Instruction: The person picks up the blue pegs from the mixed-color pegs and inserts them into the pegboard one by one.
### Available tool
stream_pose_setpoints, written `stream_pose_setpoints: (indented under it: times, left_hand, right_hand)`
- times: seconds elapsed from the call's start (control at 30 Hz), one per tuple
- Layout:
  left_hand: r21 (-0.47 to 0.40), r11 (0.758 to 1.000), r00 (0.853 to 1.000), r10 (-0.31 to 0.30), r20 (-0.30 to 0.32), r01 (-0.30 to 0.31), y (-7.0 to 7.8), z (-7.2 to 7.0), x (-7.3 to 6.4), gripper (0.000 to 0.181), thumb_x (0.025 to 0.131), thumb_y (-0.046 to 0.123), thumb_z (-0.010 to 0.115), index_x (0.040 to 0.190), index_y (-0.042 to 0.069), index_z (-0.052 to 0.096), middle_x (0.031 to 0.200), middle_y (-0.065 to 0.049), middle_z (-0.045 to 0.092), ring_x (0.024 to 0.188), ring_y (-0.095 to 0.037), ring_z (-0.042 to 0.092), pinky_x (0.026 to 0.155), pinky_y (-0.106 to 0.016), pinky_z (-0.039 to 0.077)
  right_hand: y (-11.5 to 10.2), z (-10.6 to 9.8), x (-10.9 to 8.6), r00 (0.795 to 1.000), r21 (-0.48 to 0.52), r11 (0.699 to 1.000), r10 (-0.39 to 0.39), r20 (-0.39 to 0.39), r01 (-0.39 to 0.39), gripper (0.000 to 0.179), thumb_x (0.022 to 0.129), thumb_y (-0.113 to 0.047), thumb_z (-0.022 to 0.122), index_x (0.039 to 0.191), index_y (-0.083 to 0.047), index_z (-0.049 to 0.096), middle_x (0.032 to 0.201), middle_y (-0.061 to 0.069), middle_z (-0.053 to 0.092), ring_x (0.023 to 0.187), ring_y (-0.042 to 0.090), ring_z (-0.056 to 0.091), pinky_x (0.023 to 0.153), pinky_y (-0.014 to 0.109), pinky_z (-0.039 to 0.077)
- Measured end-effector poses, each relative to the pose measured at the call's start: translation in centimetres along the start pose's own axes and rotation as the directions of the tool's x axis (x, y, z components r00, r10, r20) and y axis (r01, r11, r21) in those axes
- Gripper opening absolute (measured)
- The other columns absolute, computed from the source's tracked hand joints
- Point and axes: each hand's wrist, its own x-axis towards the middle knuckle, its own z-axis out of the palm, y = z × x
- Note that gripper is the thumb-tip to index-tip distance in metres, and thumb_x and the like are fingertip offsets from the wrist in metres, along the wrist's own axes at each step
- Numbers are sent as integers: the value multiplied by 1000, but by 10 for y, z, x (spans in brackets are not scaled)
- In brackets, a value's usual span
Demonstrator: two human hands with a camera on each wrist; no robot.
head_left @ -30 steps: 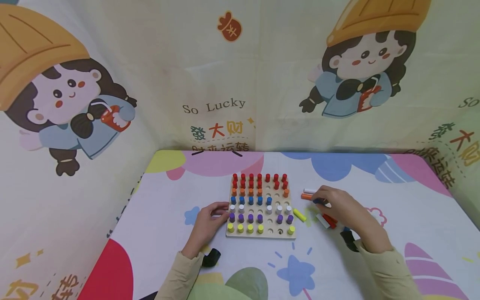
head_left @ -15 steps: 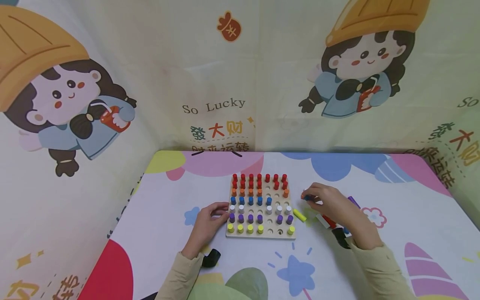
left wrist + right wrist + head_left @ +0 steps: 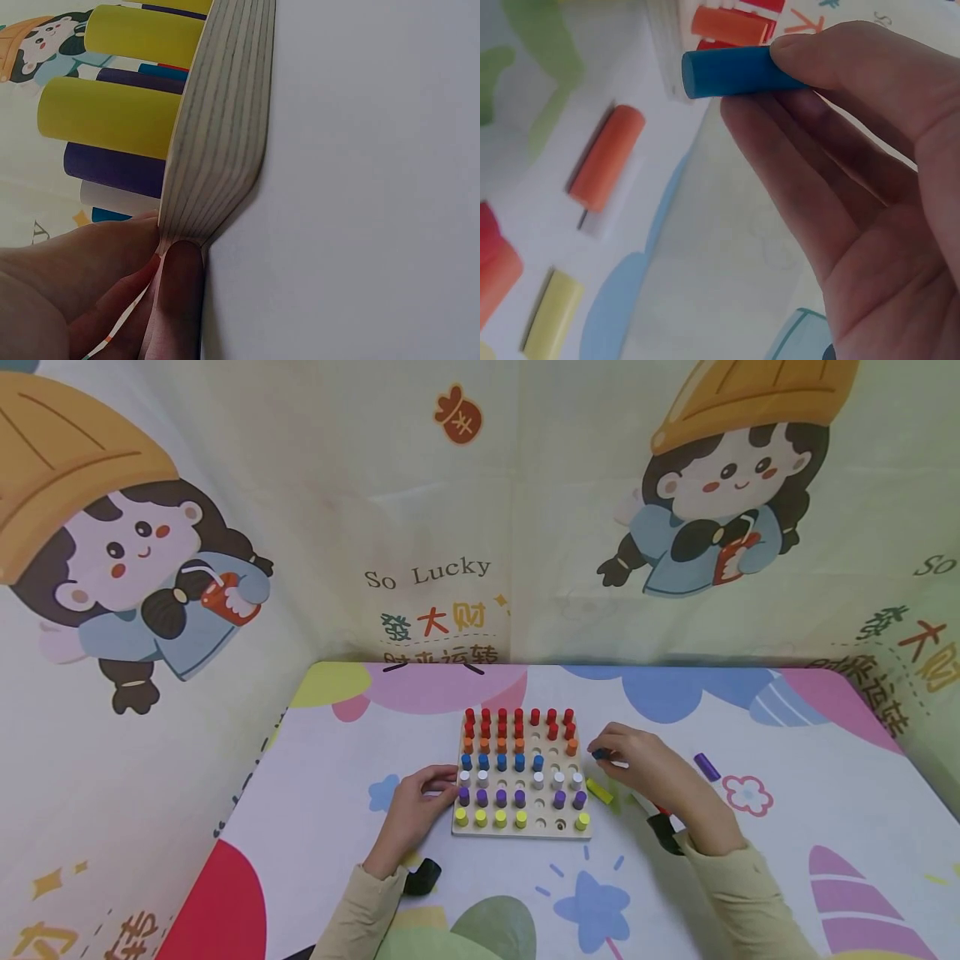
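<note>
A wooden pegboard [image 3: 517, 835] stands on the table with rows of red, orange, blue, white, purple and yellow pegs upright in it; some holes are bare. My left hand [image 3: 422, 802] grips the board's left edge, thumb and fingertips against its side in the left wrist view. My right hand [image 3: 647, 762], just right of the board, pinches a blue peg [image 3: 731, 71] between thumb and fingers. The peg lies sideways in the right wrist view, its free end sticking out past the fingertips. In the head view the hand hides most of it.
A loose yellow peg [image 3: 599, 791] lies close to the board's right side, and a purple peg [image 3: 707, 767] lies farther right. An orange peg [image 3: 607, 157] and another peg beside it show in the right wrist view. Other loose pegs are partly hidden under my right wrist.
My right hand has moved left with the blue peg, toward the board, and the purple peg has come into sight behind it. My left hand has stayed at the board's edge.
</note>
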Motion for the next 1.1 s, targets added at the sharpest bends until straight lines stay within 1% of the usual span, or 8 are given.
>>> stream_pose_setpoints:
  times: [0.17,0.33,0.63,0.87,1.1]
  left_hand:
    - [-5,1000,1000,-1,2,1,1,0,0,33,94,23,70,125,14,66,118,-2,69,102,-16,66,88,-32,57]
    - [-6,1000,1000,-2,2,2,1,-1,0,32,94,23,70,124,14,67,117,-2,69,102,-16,66,88,-32,57]
    - [-5,1000,1000,1,0,-1,0,-1,-1,32,94,23,70,125,14,67,117,-2,69,101,-15,66,87,-32,57]
    - [0,1000,1000,5,-5,-5,-1,-1,0,32,93,24,70,124,14,67,117,-1,69,100,-15,66,87,-32,57]
    - [-5,1000,1000,1,-1,-1,-1,-1,0,33,93,24,70,124,15,67,117,-1,69,101,-15,66,88,-33,57]
  right_hand:
    - [-4,0,5,999,0,999,-34,-14,34,22,81,1,78,102,-4,73,97,5,66,81,15,66,73,34,60]
    - [-6,1,8,997,4,998,-66,-30,66,21,81,2,77,101,-4,73,97,6,67,81,16,67,72,33,60]
    - [-12,-2,15,999,74,997,-39,12,38,20,82,4,76,101,-1,73,96,7,69,85,19,69,74,32,60]
    - [-18,-1,19,999,45,998,-37,10,37,20,82,1,78,100,-5,75,96,3,70,85,18,67,75,34,60]
    - [-20,2,24,999,56,998,-29,19,28,19,82,1,78,100,-3,73,97,5,70,88,19,70,77,34,60]
